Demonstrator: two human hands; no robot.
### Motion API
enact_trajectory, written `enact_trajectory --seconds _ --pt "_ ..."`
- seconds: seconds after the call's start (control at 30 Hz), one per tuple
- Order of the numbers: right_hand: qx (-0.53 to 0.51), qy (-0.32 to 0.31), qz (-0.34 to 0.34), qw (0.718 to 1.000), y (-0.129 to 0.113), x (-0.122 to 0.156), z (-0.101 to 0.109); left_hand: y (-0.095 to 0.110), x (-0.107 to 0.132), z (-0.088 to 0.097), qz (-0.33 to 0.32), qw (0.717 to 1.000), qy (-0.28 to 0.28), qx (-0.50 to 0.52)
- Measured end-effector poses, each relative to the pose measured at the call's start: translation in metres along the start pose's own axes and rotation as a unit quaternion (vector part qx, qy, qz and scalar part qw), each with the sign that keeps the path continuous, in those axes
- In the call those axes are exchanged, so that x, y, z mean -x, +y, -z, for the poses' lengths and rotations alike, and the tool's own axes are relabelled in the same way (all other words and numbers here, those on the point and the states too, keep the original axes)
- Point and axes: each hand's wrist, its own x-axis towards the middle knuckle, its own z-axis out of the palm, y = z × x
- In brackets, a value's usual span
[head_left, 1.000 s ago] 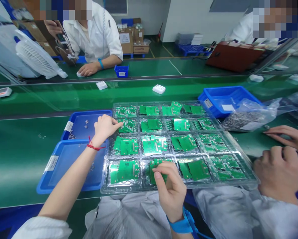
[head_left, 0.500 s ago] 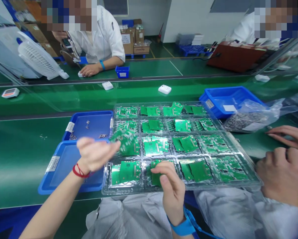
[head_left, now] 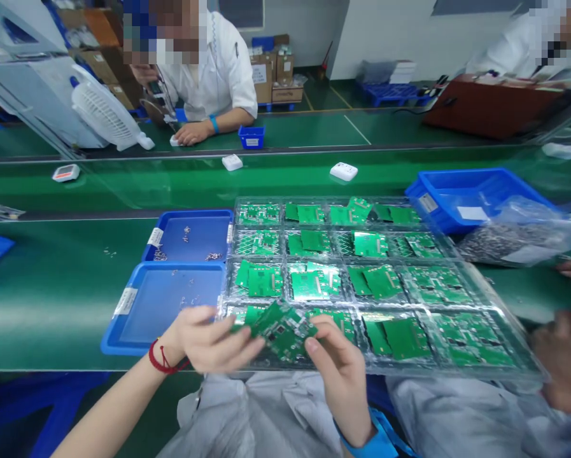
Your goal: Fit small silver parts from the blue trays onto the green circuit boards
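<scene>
A green circuit board (head_left: 288, 334) with chips and silvery parts is tilted above the front edge of a clear compartment tray (head_left: 493, 289). My right hand (head_left: 342, 375), with a blue wrist strap, pinches the board's right corner between thumb and fingers. At the board's left edge is my left hand (head_left: 213, 343), wearing a red cord. Its fingertips overlap that edge and are smeared by motion, so whether they grip is unclear. More green boards (head_left: 402, 337) lie singly or overlapping in the tray's compartments.
Two shallow blue trays with small metal parts, a rear one (head_left: 199, 245) and a front one (head_left: 165, 305), adjoin the tray's left side. Behind right are a blue bin (head_left: 480, 184) and a plastic bag of small parts (head_left: 505, 232). A co-worker's hand (head_left: 564, 350) rests at right.
My left hand has brought the circuit board from the tray's left side down and right to my right hand, which now pinches its corner. The view has shifted left.
</scene>
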Motion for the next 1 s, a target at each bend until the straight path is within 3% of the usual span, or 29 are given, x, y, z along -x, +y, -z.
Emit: enact_trajectory --seconds 0.07,0.1,0.17,0.27,0.37,0.6,0.83,1.0 --pt "0.004 0.023 0.014 1.0 0.003 -0.001 0.005 -0.023 0.009 0.008 0.048 0.997 -0.031 -0.052" --pt "0.01 0.031 0.024 0.999 0.005 -0.002 0.007 -0.038 0.013 0.012 0.147 0.984 -0.063 -0.074" --pt "0.028 0.04 0.045 0.998 0.007 -0.004 0.011 -0.068 0.023 0.017 0.256 0.956 -0.095 -0.107" --pt "0.045 0.04 0.068 0.996 0.007 -0.005 0.013 -0.106 0.037 0.021 0.355 0.916 -0.146 -0.12" --pt "0.054 0.033 0.07 0.996 0.004 -0.005 0.013 -0.128 0.043 0.018 0.417 0.877 -0.207 -0.121" --pt "0.049 0.032 0.079 0.995 -0.001 -0.004 0.011 -0.155 0.032 -0.006 0.47 0.834 -0.268 -0.107" --pt "0.051 0.044 0.067 0.996 0.001 -0.006 0.013 -0.145 0.037 -0.007 0.473 0.842 -0.236 -0.11" --pt "0.046 0.027 0.068 0.996 0.0 -0.006 0.01 -0.151 0.04 -0.008 0.467 0.841 -0.261 -0.083"
